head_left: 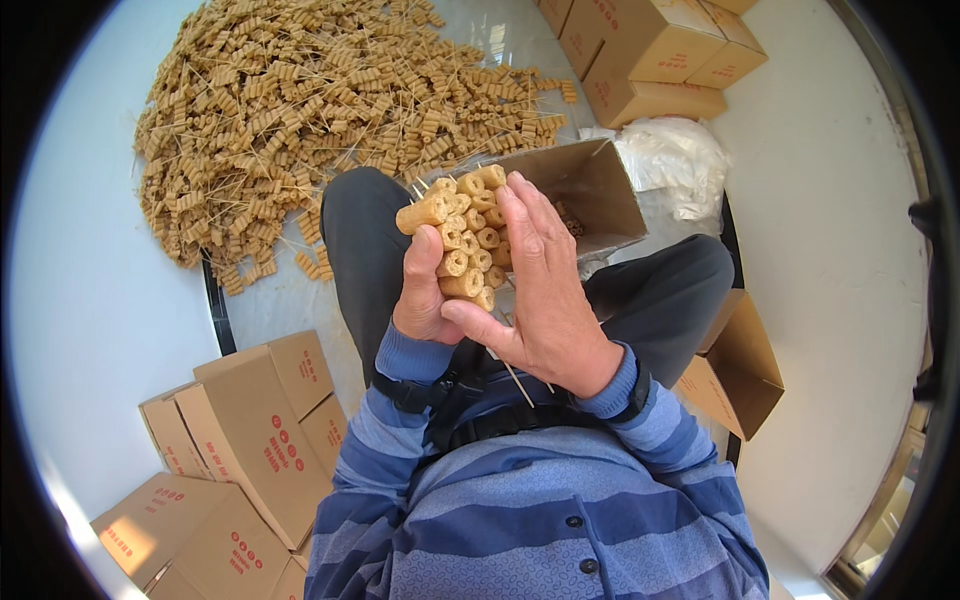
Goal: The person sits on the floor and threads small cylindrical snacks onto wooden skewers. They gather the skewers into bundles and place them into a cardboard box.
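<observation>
Fingers [531, 235] press skewered tubes [471, 235]; right hand [553, 305] opened wide, left hand [421, 302] gripping.

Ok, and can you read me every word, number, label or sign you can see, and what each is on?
Boxes at lower left: red print and round red symbols, too small and blurred to read.
Boxes at upper right: red print, too small to read.
Open box beside the right leg: faint red marks, unreadable.
Held bundle: no print visible.
</observation>
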Demonstrator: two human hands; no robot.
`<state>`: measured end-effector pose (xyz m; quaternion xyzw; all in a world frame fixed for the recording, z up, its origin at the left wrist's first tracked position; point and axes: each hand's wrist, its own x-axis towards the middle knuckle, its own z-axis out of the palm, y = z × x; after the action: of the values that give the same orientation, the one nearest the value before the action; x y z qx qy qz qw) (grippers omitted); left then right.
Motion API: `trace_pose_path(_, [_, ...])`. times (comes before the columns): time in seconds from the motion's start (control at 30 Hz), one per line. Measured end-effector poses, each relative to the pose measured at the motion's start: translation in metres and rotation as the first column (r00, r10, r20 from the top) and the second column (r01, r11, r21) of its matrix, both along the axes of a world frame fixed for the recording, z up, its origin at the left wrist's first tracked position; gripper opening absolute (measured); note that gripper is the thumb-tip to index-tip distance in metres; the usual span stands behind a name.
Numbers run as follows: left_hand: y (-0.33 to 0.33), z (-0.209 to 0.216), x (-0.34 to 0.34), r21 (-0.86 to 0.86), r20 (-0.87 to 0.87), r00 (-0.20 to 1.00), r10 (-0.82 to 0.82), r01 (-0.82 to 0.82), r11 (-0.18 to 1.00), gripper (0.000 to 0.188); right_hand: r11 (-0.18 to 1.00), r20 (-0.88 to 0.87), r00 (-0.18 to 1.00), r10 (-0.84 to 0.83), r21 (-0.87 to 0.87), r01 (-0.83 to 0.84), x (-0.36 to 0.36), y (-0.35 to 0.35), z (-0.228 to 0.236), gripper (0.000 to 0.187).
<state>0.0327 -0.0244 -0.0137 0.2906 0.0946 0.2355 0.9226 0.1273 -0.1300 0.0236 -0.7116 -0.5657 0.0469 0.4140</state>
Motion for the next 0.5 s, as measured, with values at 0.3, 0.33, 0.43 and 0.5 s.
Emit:
trace_pose_path(0.3, [-0.005, -0.016, 0.005, -0.055, 0.029, 0.999, 0.033, -0.031, 0.998, 0.079, 0.999, -0.129, 0.991, -0.043, -0.007, 0.042, -0.002, -0.008, -0.019, 0.081])
trace_pose_path(0.33, [-0.004, -0.018, 0.002, -0.089, 0.014, 1.0, 0.022, -0.021, 0.996, 0.085, 0.999, -0.132, 0.991, -0.036, -0.007, 0.035, -0.002, -0.009, -0.02, 0.081])
trace_pose_path(0.43, [0.0, -0.026, -0.004, -0.015, -0.022, 1.0, -0.008, 0.008, 1.0, 0.087, 1.0, -0.162, 0.987, -0.022, 0.014, 0.025, -0.002, -0.009, -0.023, 0.079])
trace_pose_path(0.5, [0.003, -0.032, -0.006, 0.004, -0.096, 0.995, -0.02, 0.02, 1.0, 0.09, 0.999, -0.205, 0.978, -0.041, 0.0, 0.042, -0.001, -0.01, -0.027, 0.078])
